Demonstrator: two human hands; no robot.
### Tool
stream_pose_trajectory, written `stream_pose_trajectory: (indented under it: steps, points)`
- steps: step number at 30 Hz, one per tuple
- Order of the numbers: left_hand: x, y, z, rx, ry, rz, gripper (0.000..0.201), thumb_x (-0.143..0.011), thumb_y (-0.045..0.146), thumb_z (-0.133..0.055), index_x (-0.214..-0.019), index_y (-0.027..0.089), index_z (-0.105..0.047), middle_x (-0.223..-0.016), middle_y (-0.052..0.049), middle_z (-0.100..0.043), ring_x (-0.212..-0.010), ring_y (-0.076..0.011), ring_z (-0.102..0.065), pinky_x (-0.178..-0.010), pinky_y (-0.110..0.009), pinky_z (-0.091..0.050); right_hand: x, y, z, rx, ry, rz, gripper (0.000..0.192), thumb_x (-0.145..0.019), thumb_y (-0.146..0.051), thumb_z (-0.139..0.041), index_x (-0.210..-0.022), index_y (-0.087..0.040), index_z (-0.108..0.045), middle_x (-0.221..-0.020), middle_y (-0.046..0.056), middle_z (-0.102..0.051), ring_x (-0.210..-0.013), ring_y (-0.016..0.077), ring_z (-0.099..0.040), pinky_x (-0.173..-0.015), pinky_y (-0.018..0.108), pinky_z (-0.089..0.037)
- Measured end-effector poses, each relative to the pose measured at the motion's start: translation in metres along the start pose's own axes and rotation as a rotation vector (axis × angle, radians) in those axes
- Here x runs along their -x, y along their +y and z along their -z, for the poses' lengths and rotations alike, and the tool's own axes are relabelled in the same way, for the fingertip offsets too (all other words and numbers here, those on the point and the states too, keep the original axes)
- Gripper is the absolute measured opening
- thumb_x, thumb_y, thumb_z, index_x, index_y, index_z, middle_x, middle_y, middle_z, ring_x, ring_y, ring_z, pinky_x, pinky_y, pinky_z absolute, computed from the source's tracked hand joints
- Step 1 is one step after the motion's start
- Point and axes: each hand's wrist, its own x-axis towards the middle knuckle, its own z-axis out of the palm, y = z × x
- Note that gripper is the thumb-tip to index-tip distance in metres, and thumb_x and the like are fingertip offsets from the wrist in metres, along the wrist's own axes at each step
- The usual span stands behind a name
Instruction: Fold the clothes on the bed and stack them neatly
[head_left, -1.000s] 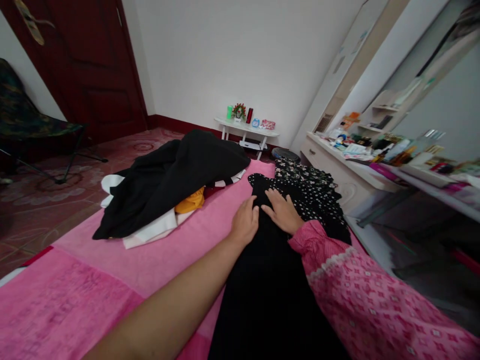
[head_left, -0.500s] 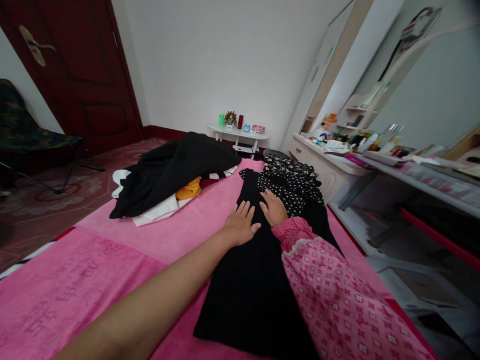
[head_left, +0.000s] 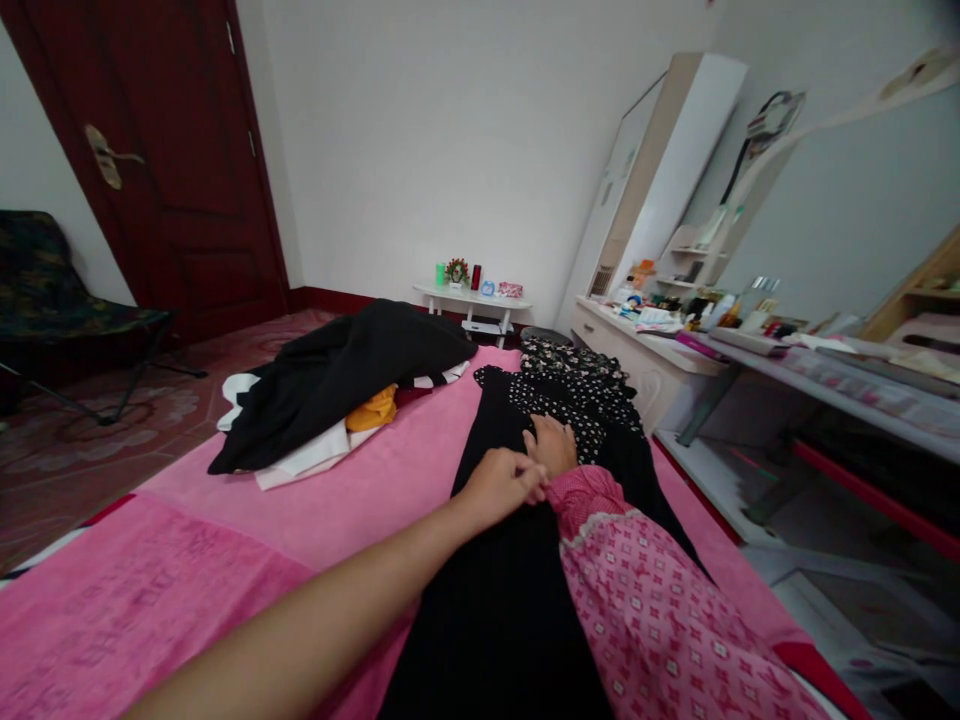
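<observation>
A long black garment (head_left: 499, 610) lies spread lengthwise on the pink bedcover (head_left: 360, 510), with a white-dotted black garment (head_left: 592, 410) against its upper right side. Palm down on the black fabric, beside the dotted cloth, my right hand (head_left: 553, 446) rests with its fingers loosely extended. A pink patterned sleeve (head_left: 660, 590) covers that arm up to the wrist. My left hand (head_left: 501, 486), on a bare forearm, is closed with curled fingertips at the sleeve's gathered cuff (head_left: 589, 490), pinching its edge.
A heap of clothes (head_left: 352, 375), mostly black with white and yellow pieces, lies at the left of the bed. Beyond the bed stands a small white table (head_left: 469, 294). A cluttered dresser (head_left: 637, 340) runs along the right; a camouflage folding chair (head_left: 75, 310) stands left.
My left hand has moved right, from lying flat on the black garment to the right sleeve's cuff, and its fingers have curled. My right hand stays on the fabric. The view has tilted upward.
</observation>
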Motion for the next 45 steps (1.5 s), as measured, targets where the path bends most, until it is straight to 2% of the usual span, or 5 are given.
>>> stream_pose_trajectory:
  steps: [10,16,22,30,45]
  points:
    - [-0.043,-0.06,0.006,-0.507,0.079,0.115,0.058,-0.088,0.046,-0.043,-0.135,0.013,-0.045,-0.147,-0.013,-0.035,-0.138,-0.0301,-0.026,-0.113,-0.047,-0.019,-0.004,0.035,0.018,-0.096,0.524,-0.213,0.031,-0.08,-0.021,-0.045,-0.105,-0.019,-0.063,-0.119,0.007,-0.061,-0.114,0.0242,-0.047,-0.097,0.038,-0.031]
    - [-0.036,-0.061,0.015,-0.449,0.074,0.072,0.051,-0.086,0.04,-0.049,-0.131,0.017,-0.052,-0.143,-0.01,-0.042,-0.134,-0.0269,-0.034,-0.111,-0.042,-0.025,-0.003,0.081,0.03,-0.164,0.093,-0.527,0.045,-0.067,-0.046,-0.063,-0.104,-0.02,-0.067,-0.094,0.01,-0.069,-0.088,0.0281,-0.061,-0.073,0.036,-0.044]
    - [-0.037,-0.064,0.016,-0.285,0.185,0.023,0.041,-0.086,0.037,-0.05,-0.12,0.017,-0.061,-0.131,-0.009,-0.056,-0.124,-0.0246,-0.047,-0.108,-0.039,-0.033,-0.017,0.062,0.058,-0.456,0.495,-0.618,0.037,-0.064,-0.034,-0.063,-0.097,-0.018,-0.068,-0.099,0.011,-0.069,-0.091,0.0256,-0.061,-0.078,0.035,-0.046]
    - [-0.044,-0.076,0.023,0.342,0.511,0.163,0.042,-0.09,0.041,-0.043,-0.118,0.014,-0.058,-0.108,-0.009,-0.067,-0.098,-0.0191,-0.063,-0.092,-0.033,-0.047,-0.032,-0.002,0.137,-0.95,-0.003,-0.201,0.038,-0.067,-0.043,-0.066,-0.092,-0.015,-0.068,-0.076,0.005,-0.069,-0.057,0.0109,-0.057,-0.048,0.019,-0.039]
    - [-0.032,-0.018,0.022,0.13,0.302,-0.087,0.027,-0.077,0.034,-0.064,-0.101,0.021,-0.065,-0.095,-0.004,-0.065,-0.089,-0.0187,-0.06,-0.085,-0.031,-0.047,-0.026,0.025,0.059,-0.731,-0.226,-0.337,0.024,-0.058,-0.022,-0.066,-0.08,-0.013,-0.068,-0.061,-0.001,-0.062,-0.051,0.0107,-0.052,-0.047,0.021,-0.039]
